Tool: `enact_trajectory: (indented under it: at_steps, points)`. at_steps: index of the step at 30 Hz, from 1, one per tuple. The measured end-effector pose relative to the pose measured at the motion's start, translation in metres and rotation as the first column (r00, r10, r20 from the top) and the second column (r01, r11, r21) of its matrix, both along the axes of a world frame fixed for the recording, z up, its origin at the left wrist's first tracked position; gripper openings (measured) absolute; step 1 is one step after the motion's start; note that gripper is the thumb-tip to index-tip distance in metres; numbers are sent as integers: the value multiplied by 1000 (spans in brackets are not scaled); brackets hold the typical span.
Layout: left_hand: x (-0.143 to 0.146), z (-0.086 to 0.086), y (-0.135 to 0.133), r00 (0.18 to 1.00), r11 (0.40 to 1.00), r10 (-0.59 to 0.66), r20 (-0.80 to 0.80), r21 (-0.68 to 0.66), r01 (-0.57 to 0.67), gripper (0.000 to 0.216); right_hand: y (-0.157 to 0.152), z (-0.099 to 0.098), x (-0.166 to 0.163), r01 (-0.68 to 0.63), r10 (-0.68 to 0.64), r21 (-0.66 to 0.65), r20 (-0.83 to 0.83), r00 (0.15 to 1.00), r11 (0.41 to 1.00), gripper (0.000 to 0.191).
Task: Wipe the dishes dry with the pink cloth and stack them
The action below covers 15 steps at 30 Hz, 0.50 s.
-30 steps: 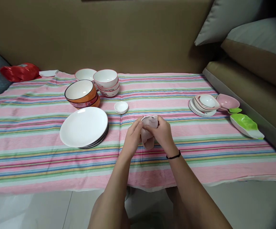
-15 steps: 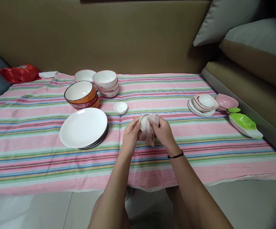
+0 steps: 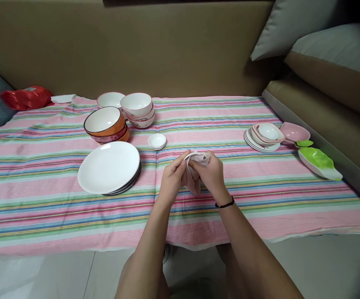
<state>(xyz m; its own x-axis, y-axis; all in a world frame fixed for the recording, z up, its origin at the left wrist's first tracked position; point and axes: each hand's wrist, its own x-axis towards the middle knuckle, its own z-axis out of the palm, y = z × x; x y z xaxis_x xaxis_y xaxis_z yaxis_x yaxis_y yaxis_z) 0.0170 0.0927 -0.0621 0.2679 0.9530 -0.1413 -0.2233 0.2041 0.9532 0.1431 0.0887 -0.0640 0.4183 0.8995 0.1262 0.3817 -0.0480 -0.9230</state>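
Above the striped cloth, my left hand (image 3: 171,177) is closed on a small white dish (image 3: 188,155), gripping its left edge between thumb and fingers. Only a strip of the dish's rim shows. A pale pink cloth (image 3: 192,182) covers the rest and hangs below it. My right hand (image 3: 212,172) is closed on this cloth, pressing it into the dish from the right; some of its fingers are hidden in the folds. Just beyond my hands stands a short stack of similar small white dishes (image 3: 157,140).
White plates (image 3: 109,168) are stacked at left, behind them orange bowls (image 3: 103,121) and white patterned bowls (image 3: 137,104). At right sit small plates and bowls (image 3: 267,133), a pink bowl (image 3: 295,132) and a green-and-white dish (image 3: 319,161). Cushions (image 3: 332,54) lie beyond.
The dish has tilted, so its white inside no longer shows. My right hand has pushed the cloth further over it, and the cloth now covers most of the dish.
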Motion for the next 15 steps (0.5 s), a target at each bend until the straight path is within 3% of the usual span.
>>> enact_trajectory:
  at_steps: [7, 12, 15]
  points:
    - [-1, 0, -2, 998, 990, -10, 67, 140, 0, 42, 0, 0, -5, 54, -54, 5, -37, 998, 999, 32]
    - [1, -1, -2, 995, 994, -24, 93, 104, 14, 46, 1, -2, -4, 33, -30, 53, -63, 998, 998, 37]
    - [3, 3, -3, 998, 991, -3, 56, 137, -5, 44, 5, -5, -2, -19, 16, -17, -162, 987, 1000, 38]
